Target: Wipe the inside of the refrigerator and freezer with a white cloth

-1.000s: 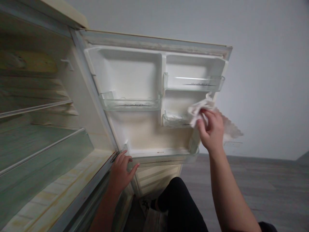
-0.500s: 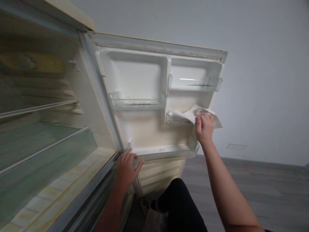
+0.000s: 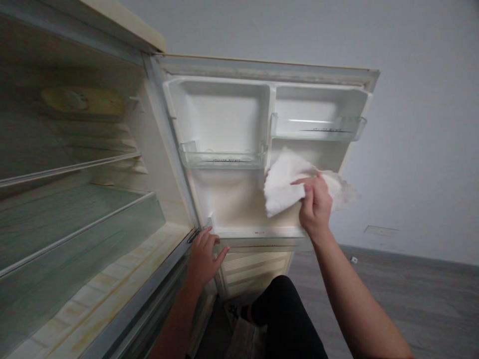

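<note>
My right hand (image 3: 316, 204) is closed on a white cloth (image 3: 286, 182), which may be a paper towel. The cloth spreads out to both sides of the fingers and covers the middle right shelf of the open fridge door (image 3: 228, 112). Its right end is blurred. My left hand (image 3: 205, 257) rests at the hinge-side end of the bottom door shelf (image 3: 258, 244), fingers apart, with nothing held. Two more clear door shelves show: the left shelf (image 3: 224, 158) and the upper right shelf (image 3: 318, 128).
On the left stands the fridge interior, with a glass shelf (image 3: 71, 169), a greenish drawer (image 3: 86, 249) and a yellowed lamp cover (image 3: 82, 101). A second, lower door (image 3: 254, 271) is below. My bent knee (image 3: 282, 299) is underneath. A small white object (image 3: 354, 260) lies on the floor by the wall.
My right hand has lifted the cloth off the middle right shelf, and the cloth now hangs more spread out. My left hand stays by the bottom shelf. The view has shifted slightly left.
</note>
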`<state>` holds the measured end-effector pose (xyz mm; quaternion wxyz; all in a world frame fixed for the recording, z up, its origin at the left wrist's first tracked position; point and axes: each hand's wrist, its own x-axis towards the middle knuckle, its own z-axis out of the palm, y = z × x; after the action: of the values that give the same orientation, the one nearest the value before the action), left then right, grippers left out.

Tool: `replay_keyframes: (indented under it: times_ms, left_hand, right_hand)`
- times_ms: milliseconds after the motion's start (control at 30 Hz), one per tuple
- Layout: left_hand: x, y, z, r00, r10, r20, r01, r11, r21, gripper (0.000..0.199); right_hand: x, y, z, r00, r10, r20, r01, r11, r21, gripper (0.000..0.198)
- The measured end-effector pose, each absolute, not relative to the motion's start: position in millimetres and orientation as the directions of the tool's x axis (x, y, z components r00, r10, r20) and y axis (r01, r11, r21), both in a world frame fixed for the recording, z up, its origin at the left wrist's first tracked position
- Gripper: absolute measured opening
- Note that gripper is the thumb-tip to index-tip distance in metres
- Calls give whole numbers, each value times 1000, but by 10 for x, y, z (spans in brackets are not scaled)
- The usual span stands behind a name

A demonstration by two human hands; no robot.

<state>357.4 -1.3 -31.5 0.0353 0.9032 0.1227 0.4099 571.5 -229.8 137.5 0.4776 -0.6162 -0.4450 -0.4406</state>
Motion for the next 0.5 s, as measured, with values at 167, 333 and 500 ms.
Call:
replay_keyframes:
  times_ms: [167,333,500]
  left_hand:
    - [3561,-37,-302,630,285,722,211,-958,194,23]
    - [3552,-65,-298,646,287,707,214,-957,194,23]
    - [3558,-122,-288,634,301,712,225,-953,203,22]
  right_hand:
    - [5468,-1866,1302,62,394,917,919,-382,101,34]
    - [5570,-1826,1130,37,387,921,863,-478,166,44]
    - [5796,-2194,1091,5,388,922,871,-455,187,55]
